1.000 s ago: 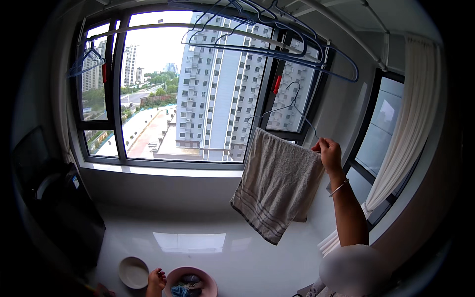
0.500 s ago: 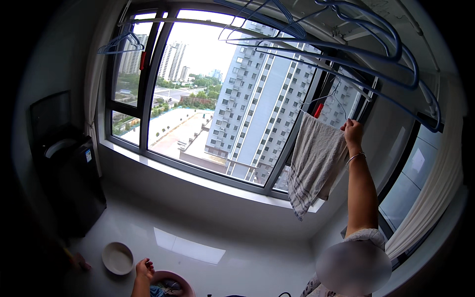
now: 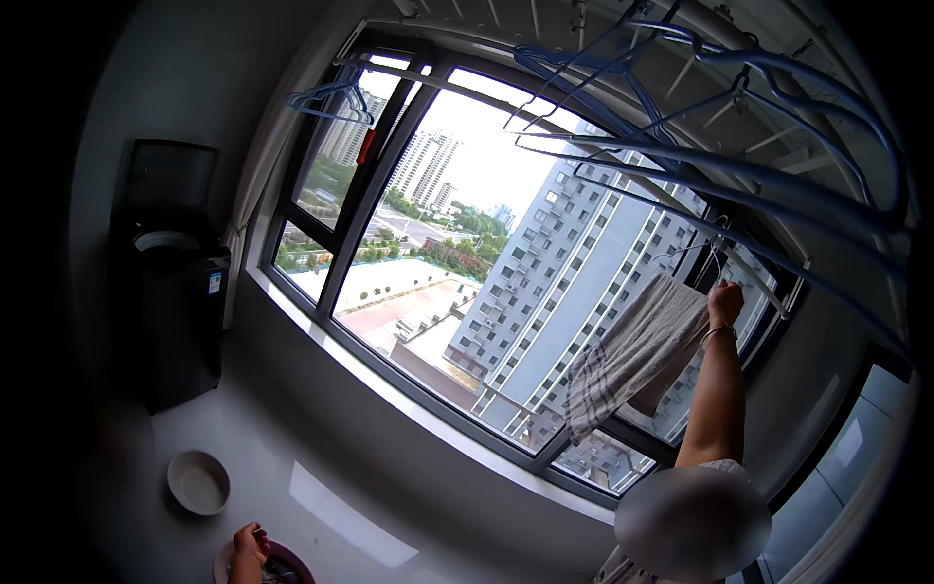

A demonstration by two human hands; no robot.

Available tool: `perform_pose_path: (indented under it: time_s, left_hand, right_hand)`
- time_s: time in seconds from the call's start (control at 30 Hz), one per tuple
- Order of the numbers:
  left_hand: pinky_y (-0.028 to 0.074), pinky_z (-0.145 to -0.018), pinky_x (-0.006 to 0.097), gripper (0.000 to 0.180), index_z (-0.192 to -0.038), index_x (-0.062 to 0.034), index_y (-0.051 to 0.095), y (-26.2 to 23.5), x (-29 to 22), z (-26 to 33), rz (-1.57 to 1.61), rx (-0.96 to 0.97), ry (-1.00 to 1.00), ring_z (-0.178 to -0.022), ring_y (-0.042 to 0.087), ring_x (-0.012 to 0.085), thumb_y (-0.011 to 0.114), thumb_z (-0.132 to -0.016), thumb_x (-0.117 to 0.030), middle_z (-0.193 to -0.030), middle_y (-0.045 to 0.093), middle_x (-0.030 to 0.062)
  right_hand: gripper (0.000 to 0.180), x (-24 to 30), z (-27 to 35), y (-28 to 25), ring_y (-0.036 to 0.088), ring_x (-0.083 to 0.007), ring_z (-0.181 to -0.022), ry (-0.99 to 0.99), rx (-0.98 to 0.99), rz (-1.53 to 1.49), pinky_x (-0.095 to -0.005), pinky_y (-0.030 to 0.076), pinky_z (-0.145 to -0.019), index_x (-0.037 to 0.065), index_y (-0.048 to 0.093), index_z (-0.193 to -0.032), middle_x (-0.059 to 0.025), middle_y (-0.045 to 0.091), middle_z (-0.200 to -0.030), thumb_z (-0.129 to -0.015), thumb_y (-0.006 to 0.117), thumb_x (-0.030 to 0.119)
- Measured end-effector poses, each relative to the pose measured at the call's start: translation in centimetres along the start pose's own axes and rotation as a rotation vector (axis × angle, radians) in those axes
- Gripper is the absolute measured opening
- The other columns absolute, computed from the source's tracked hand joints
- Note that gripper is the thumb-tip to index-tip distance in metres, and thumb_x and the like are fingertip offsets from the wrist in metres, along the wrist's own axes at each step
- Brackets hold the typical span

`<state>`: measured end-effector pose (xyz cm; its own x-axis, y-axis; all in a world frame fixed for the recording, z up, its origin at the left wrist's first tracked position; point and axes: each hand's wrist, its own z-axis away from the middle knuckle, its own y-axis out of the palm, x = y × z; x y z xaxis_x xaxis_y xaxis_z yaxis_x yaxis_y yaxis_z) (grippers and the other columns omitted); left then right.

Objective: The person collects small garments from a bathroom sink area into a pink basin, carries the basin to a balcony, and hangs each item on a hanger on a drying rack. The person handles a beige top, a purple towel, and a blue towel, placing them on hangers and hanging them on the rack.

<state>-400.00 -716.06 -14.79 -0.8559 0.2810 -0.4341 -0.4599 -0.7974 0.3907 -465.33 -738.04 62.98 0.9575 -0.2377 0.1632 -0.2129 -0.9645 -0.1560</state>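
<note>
My right hand (image 3: 725,304) is raised at the right, closed at the lower corner of a thin clothes hanger (image 3: 718,255). Draped over that hanger is a grey towel (image 3: 632,355) with dark stripes near its lower end, hanging in front of the window. The hanger's hook is close to a white drying rail (image 3: 769,282); I cannot tell whether it rests on it. Low at the left, my left hand (image 3: 251,543) has loosely bent fingers and nothing visible in it. It is over a pink basin (image 3: 222,563) with dark, wet-looking cloth inside.
Several blue hangers (image 3: 739,175) hang overhead at the right, others (image 3: 336,97) at the rail's far left end. A pale round basin (image 3: 198,483) sits on the floor. A black washing machine (image 3: 175,311) with its lid raised stands left of the window (image 3: 467,253). A blurred oval covers the lower right.
The view has tilted, so the window and rail slope more steeply. My right hand and the towel appear further right and lower, still together. My left hand remains low by the pink basin.
</note>
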Motion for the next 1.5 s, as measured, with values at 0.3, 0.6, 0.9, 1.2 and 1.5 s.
perform_pose_path:
  time_s: [0.3, 0.6, 0.9, 1.2, 1.5]
  left_hand:
    - [0.036, -0.038, 0.023, 0.010, -0.079, -0.0157, 0.053, -1.4, -1.3, -1.4, 0.064, 0.046, 0.028, -0.048, 0.046, 0.0108, 0.054, -0.081, -0.025, -0.060, 0.051, -0.0010]
    - [0.035, -0.039, 0.025, 0.011, -0.084, -0.0118, 0.053, -2.3, -3.1, -2.8, 0.073, 0.091, 0.006, -0.048, 0.046, 0.0135, 0.052, -0.083, -0.023, -0.061, 0.052, 0.0030]
    - [0.036, -0.040, 0.024, 0.013, -0.081, -0.0123, 0.054, -7.5, -9.3, 0.1, -0.023, 0.080, -0.005, -0.052, 0.046, 0.0128, 0.052, -0.085, -0.025, -0.064, 0.052, 0.0010]
    - [0.037, -0.043, 0.023, 0.010, -0.082, -0.0120, 0.054, -13.1, -12.0, 3.3, -0.241, 0.097, -0.041, -0.053, 0.047, 0.0115, 0.053, -0.086, -0.022, -0.065, 0.052, 0.0002]
    - [0.040, -0.044, 0.024, 0.009, -0.085, -0.0100, 0.055, -11.9, -8.7, 3.0, -0.362, 0.173, -0.173, -0.052, 0.050, 0.0125, 0.054, -0.086, -0.019, -0.066, 0.056, 0.0027]
  right_hand:
    - [0.032, 0.4, 1.6, 1.6, 0.060, -0.0385, -0.083, 0.049, 0.119, -0.004, -0.0442, 0.048, -0.075, -0.006, 0.062, -0.081, -0.0248, 0.062, -0.082, -0.087, 0.046, 0.021]
    - [0.025, -1.4, 6.6, 2.6, 0.059, -0.0390, -0.083, 0.042, 0.198, -0.330, -0.0408, 0.048, -0.073, -0.004, 0.051, -0.092, -0.0223, 0.061, -0.085, -0.080, 0.058, 0.017]
    - [0.035, -3.0, 15.1, -3.3, 0.056, -0.0359, -0.099, 0.146, 0.310, -0.175, -0.0383, 0.046, -0.083, -0.004, 0.048, -0.110, -0.0231, 0.056, -0.108, -0.083, 0.056, 0.016]
    - [0.027, 6.2, 37.3, -9.8, 0.055, -0.0089, -0.062, 0.332, 0.691, -0.576, -0.0228, 0.045, -0.058, 0.000, 0.052, -0.108, -0.0035, 0.059, -0.071, -0.084, 0.057, 0.011]
    - [0.028, 20.8, 67.8, -17.2, 0.057, -0.0099, -0.073, 0.767, 1.269, -0.937, -0.0230, 0.047, -0.062, -0.001, 0.051, -0.109, -0.0072, 0.062, -0.086, -0.085, 0.056, 0.011]
